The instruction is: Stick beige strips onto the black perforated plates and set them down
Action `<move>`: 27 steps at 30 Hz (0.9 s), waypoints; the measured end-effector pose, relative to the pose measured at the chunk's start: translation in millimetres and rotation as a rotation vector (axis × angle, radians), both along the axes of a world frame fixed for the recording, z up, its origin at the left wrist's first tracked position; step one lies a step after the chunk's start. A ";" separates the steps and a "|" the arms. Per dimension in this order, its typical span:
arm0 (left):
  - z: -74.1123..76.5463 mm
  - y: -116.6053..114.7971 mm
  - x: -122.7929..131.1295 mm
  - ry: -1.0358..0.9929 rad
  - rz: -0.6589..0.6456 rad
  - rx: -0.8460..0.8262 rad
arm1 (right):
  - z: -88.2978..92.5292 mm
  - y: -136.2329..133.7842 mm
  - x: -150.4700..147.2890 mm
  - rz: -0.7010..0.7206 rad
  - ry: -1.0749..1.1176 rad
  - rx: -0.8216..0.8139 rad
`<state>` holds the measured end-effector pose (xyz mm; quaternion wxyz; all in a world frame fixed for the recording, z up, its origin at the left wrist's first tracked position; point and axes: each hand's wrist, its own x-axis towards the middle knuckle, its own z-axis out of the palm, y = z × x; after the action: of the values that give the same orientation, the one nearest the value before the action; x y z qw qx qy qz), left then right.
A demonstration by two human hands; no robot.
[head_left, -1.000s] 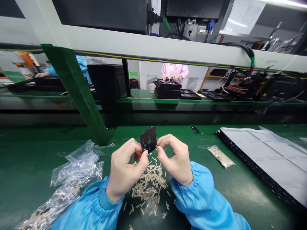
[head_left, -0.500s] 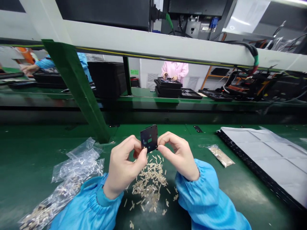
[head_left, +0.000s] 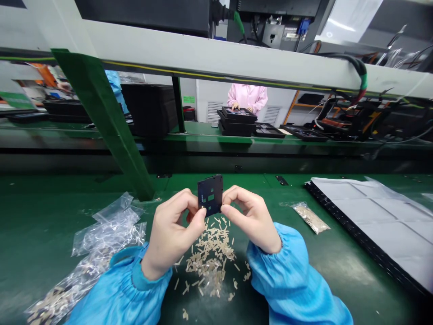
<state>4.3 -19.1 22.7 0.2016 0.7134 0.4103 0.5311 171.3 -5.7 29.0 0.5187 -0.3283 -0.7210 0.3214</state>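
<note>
A thin black plastic plate [head_left: 210,195] with several small cutouts is held upright above the bench. My left hand [head_left: 177,228] pinches its lower left edge between thumb and fingers. At the lower right edge, my right hand [head_left: 252,216] has thumb and forefinger closed on the same plate; whether a small piece is also between them I cannot make out. Below the hands lies a loose heap of small beige strips [head_left: 213,253], spread over the green bench top.
Clear plastic bags [head_left: 104,234], some with beige pieces, lie at left. A small filled bag [head_left: 310,217] is at right, beside a black tray with a whitish sheet [head_left: 379,216]. A slanted green post [head_left: 104,122] stands ahead. Beyond, a person in pink [head_left: 246,97] works at stacked trays.
The plate has turned slightly to face me more squarely, still held in both hands. My left hand has shifted a little to the left. The view has moved slightly.
</note>
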 end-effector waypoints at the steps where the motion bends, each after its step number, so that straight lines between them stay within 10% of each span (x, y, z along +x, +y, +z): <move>1: 0.3 0.1 0.0 -0.003 -0.003 -0.004 | 0.0 -0.1 0.0 0.000 -0.001 0.001; 27: -2.6 6.2 -5.2 -0.145 -0.162 -0.080 | 3.1 -2.2 0.2 -0.062 -0.093 0.050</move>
<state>-0.9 -12.9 20.1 0.3013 0.6952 0.3565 0.5466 171.5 -7.9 32.1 0.5022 -0.3520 -0.7417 0.2717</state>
